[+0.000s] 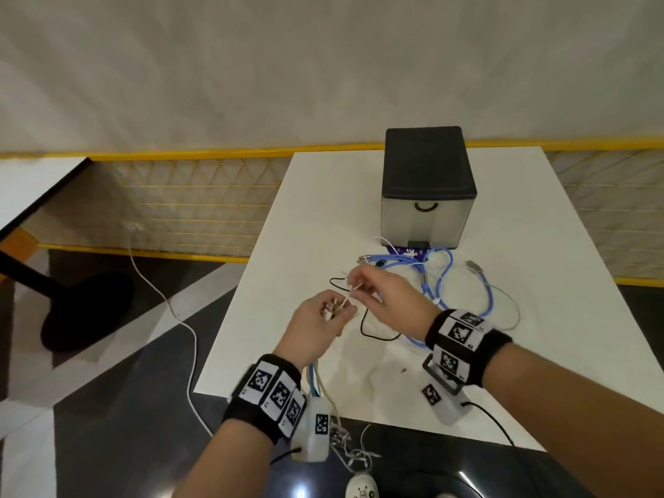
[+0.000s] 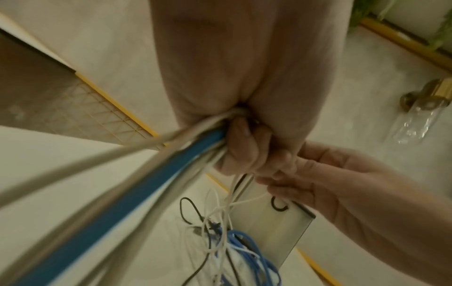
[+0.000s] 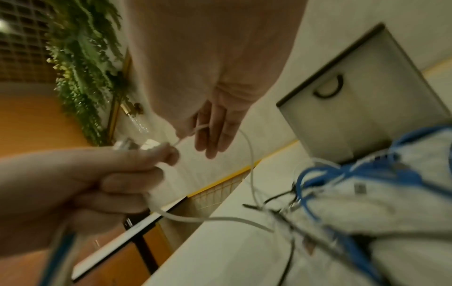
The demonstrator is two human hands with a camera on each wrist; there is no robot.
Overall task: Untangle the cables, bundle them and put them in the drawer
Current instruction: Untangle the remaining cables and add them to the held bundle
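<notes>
Left hand [image 1: 316, 327] grips cables [image 2: 137, 174].

Cable tangle [image 1: 436, 278] before drawer front [image 1: 425, 221], seemingly touching, bare table [image 1: 560, 282] right

Head view: even, moderately bright indoor light; wide-angle bowing toward edges. Soft shadows under the cables [image 1: 436, 278] on the white table [image 1: 539, 267]; a small glare spot on the dark floor [image 1: 300, 492] at bottom. Left wrist view: dimmer, warm cast; near cables streaked by blur, hand [image 2: 234, 96] soft. Right wrist view: dim, yellowish, heavy motion blur at lower right; drawer [image 3: 362, 100] fairly sharp.
</notes>
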